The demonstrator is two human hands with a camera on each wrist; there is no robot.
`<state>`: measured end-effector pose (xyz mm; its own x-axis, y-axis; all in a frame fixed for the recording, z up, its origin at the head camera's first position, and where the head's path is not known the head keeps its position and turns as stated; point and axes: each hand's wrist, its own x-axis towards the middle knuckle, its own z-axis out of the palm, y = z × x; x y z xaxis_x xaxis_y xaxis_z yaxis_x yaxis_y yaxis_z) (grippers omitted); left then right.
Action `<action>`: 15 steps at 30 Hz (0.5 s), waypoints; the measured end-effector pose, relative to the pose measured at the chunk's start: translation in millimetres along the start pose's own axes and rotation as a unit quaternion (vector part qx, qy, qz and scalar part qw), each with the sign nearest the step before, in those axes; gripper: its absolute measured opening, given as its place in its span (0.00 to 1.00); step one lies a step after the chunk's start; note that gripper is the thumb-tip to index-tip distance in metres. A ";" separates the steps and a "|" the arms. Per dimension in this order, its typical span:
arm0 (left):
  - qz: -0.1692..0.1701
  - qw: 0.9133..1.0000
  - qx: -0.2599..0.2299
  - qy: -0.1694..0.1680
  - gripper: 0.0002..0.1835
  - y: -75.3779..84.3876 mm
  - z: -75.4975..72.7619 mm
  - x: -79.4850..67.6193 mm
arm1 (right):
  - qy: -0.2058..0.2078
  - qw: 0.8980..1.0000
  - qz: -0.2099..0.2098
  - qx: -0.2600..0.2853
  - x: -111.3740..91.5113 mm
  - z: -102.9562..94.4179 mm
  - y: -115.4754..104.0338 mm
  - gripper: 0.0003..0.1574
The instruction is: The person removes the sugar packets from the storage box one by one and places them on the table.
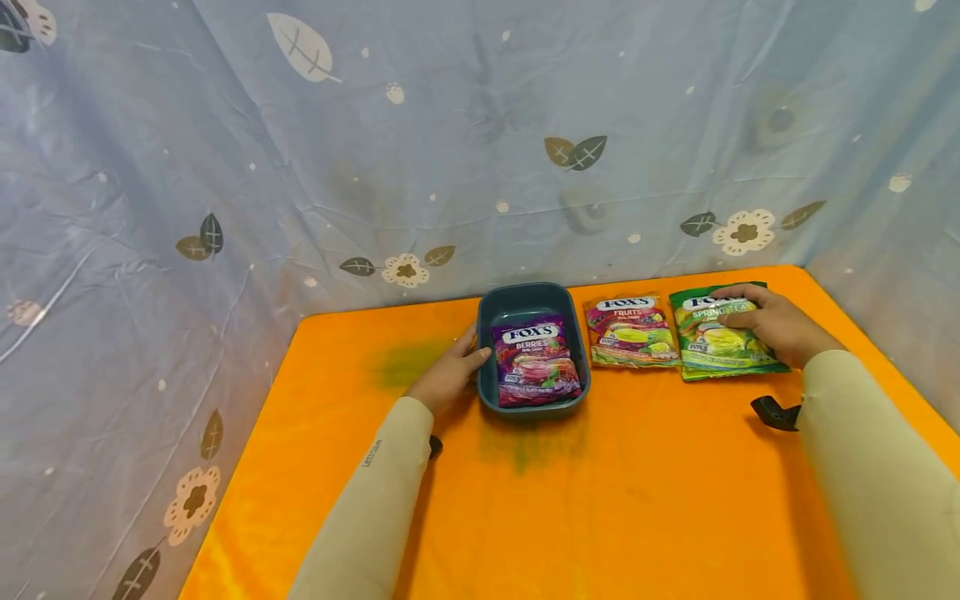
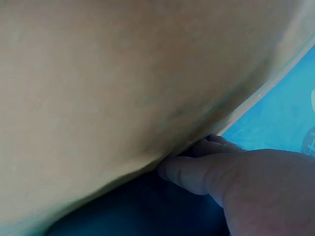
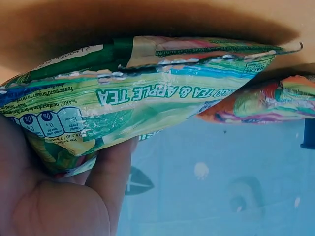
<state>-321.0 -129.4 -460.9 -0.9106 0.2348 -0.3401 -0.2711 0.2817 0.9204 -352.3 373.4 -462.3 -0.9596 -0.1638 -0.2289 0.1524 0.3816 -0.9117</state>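
Observation:
A dark blue-grey plastic tub (image 1: 534,412) stands near the back of the table, with a purple bag of Fox's Berries candy (image 1: 536,367) lying in it. My left hand (image 1: 447,375) holds the tub's left side, thumb at the rim; its other fingers are mostly hidden. Over to the right, my right hand (image 1: 787,327) grips a green bag of Fox's Spring Tea candy (image 1: 712,337) from its right side. In the right wrist view that bag (image 3: 147,105) tilts up between thumb and fingers, and another green packet (image 3: 88,59) shows under it.
Between the tub and the green bag lies an orange bag of Fox's Fruits candy (image 1: 632,333). An orange cloth (image 1: 600,500) covers the table. Patterned blue-grey curtains (image 1: 450,125) hang behind and at both sides. A black strap end (image 1: 776,412) sticks out by the right wrist.

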 end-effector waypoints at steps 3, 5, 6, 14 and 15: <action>0.001 1.000 0.010 0.004 0.33 0.3 1.1 -1.2 | 0.007 0.999 -0.004 -0.035 2.0 0.3 2.1 0.38; 0.006 1.000 0.012 0.006 0.33 0.3 1.6 -1.2 | 0.010 0.998 -0.002 -0.054 2.9 0.5 2.8 0.37; 0.007 1.000 0.009 0.005 0.33 0.3 1.7 -1.0 | 0.010 0.998 0.000 -0.058 3.5 0.7 3.1 0.36; 0.013 1.000 0.011 0.002 0.33 -1.3 1.5 0.9 | 0.013 0.994 -0.014 -0.109 3.3 4.3 2.9 0.42; 0.011 1.000 0.016 0.003 0.33 -1.5 1.3 1.1 | 0.017 0.993 -0.014 -0.116 2.9 4.5 2.9 0.44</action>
<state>-321.2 -128.3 -462.9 -0.9181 0.2363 -0.3183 -0.2407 0.3055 0.9213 -353.5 369.9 -467.2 -0.9706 -0.1486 -0.1895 0.0705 0.5770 -0.8137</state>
